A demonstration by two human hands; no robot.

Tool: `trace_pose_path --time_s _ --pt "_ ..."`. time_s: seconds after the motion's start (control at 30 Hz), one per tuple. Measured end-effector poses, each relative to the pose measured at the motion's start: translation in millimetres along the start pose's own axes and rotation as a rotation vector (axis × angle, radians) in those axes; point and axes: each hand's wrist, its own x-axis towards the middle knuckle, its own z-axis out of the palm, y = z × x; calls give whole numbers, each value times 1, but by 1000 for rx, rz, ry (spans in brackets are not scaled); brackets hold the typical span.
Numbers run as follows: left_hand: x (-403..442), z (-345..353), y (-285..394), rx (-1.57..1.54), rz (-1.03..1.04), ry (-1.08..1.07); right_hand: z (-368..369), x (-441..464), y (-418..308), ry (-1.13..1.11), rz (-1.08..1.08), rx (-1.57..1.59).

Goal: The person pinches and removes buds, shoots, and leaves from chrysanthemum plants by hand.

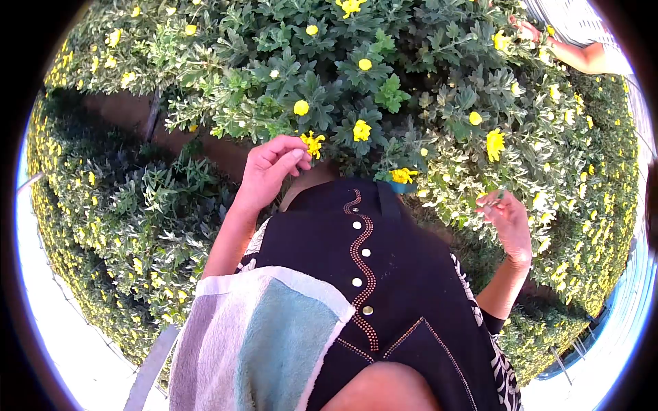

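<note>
My left hand (274, 168) is closed beside a yellow flower (312, 144), its fingertips at the petals; the flower seems to be in its grasp. To the right, my right hand (506, 218) is raised over the foliage with its fingers curled together. Something small and green, perhaps a stem or leaf, shows at those fingertips. Between the hands, a yellow bloom (403, 176) sits near the waist of the dark garment (308, 240). Another yellow flower (495, 144) stands above my right hand.
Leafy plants (274, 75) with yellow blooms spread on all sides. A dark gap of soil (212, 152) runs at the left. Another person's arm (582, 57) reaches into the plants at the top right. A towel (260, 335) hangs over my left forearm.
</note>
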Motion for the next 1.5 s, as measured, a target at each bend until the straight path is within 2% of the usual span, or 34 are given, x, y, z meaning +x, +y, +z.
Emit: trace_pose_path --time_s 0.07,0.13,0.2,0.27,0.3,0.33,0.37,0.4,0.47,0.5,0.53,0.6,0.73,0.8,0.87,0.9,0.97,1.0,1.07,1.1,1.13,1.2,1.23,1.27,1.33,1.37,1.47,1.5 --pt "27 -7 26 -2 124 -39 51 9 -28 329 -292 -485" --pt "60 -10 45 112 201 -84 77 37 -66 276 -403 -216" --pt "98 -7 46 378 422 -49 104 94 -82 241 -541 -60" --pt "126 -3 54 783 549 -2 131 155 -104 337 -588 -251" --pt "133 2 56 849 550 -1 142 195 -101 351 -636 -271" --pt "141 7 57 917 550 0 153 221 -102 377 -668 -433" --pt "152 7 48 983 562 -10 163 238 -101 381 -654 -573" --pt "157 8 46 986 559 -25 169 246 -106 386 -640 -567" --pt "161 13 38 1000 419 -46 177 259 -111 -74 -450 -340" --pt "162 13 34 964 425 -63 184 267 -111 -144 -388 -279" --pt "163 12 32 963 428 -62 187 270 -109 -141 -389 -281" --pt "163 13 30 857 366 -96 193 268 -110 -150 -232 61" --pt "171 9 22 635 385 -69 197 261 -119 -227 -213 149" --pt "174 2 23 664 413 -105 204 279 -113 -301 -191 149" --pt "176 -1 22 669 435 -142 200 274 -116 -214 -187 199" --pt "177 -3 20 671 554 -129 201 287 -107 -209 -188 199" --pt "182 -5 14 634 751 -109 203 323 -76 -16 -183 405" --pt "182 -5 16 632 752 -111 200 319 -87 -14 -183 404" --pt "177 -5 19 523 407 -361 197 301 -115 67 -34 -62" --pt "177 -4 15 468 353 -429 197 312 -111 92 -18 -218" --pt "176 -2 14 466 346 -429 195 316 -114 87 -12 -217" --pt "174 1 12 480 364 -466 191 326 -116 -5 187 -379" --pt "173 1 13 532 358 -467 191 341 -110 -76 305 -347" --pt "173 2 14 535 356 -466 190 350 -99 -79 304 -345" --pt "173 4 13 537 297 -499 189 362 -86 163 425 -148" --pt "174 5 8 531 329 -507 181 373 -80 191 460 -239" --pt "174 8 12 538 323 -531 172 381 -73 175 461 -97" --pt "175 11 16 535 297 -515 169 372 -79 215 402 49"
